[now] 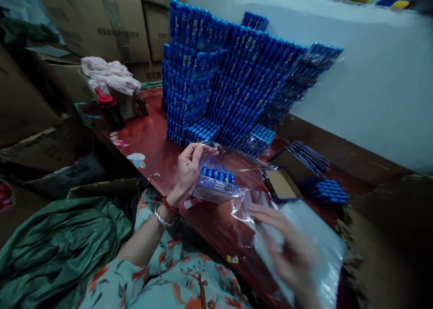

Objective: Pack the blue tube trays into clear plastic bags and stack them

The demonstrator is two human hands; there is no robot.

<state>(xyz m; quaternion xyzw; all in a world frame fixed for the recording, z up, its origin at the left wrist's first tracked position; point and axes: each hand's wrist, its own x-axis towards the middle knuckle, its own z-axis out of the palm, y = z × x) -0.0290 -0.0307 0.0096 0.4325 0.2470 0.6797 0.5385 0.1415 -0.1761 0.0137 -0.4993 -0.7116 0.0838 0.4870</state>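
A small purple box [216, 190] with a row of blue-capped tubes [218, 174] standing in it sits on the table, with clear plastic film around it. My left hand [190, 167] is closed on the upper edge of the clear plastic bag [233, 158], beside the box. Blurred by motion, my right hand [287, 241] is to the right of the box, its fingers against loose clear plastic [244, 206]. Beneath that hand lies a stack of clear plastic bags [323, 237]. Its exact grip cannot be made out.
Tall stacks of blue wrapped packs [250, 70] stand at the back of the red table [152, 142]. An open box [282, 185] and more blue packs [326, 191] are at right. A red-lidded bottle [111, 110] stands at left, near cardboard cartons [98, 25].
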